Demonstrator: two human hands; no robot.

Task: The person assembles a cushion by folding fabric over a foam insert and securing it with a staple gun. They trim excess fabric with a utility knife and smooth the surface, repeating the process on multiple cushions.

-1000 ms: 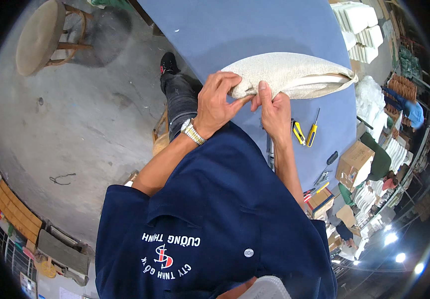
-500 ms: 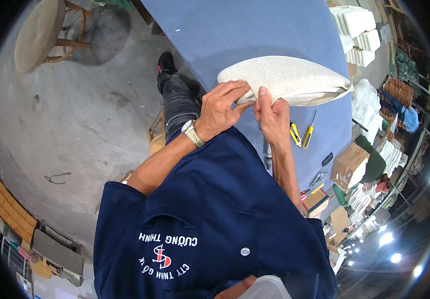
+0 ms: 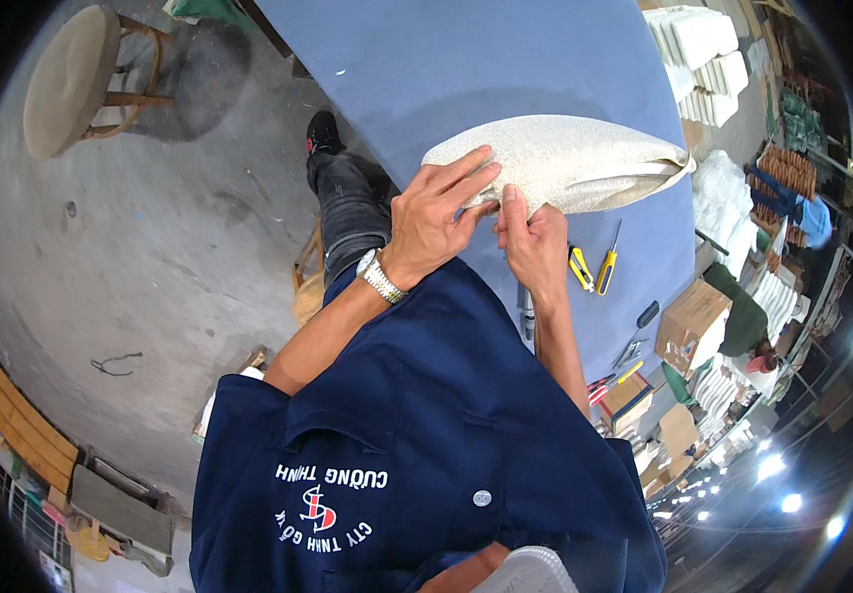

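Holds the cream fabric-covered pad (image 3: 570, 153) over the blue tabletop (image 3: 545, 59), gripping its edge with left fingers (image 3: 468, 165), now stretched flatter than half a second ago, and narrowly pinched right fingers (image 3: 513, 206), with lower tips hidden underneath.

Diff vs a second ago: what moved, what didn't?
Left hand: fingers, closer together before, now spread farther across the pale fabric-covered pad, which shifted slightly toward the person. Nothing newly grabbed or released. Unchanged: right hand, thumb on the pad's near edge; yellow cutter and screwdriver on the blue table.
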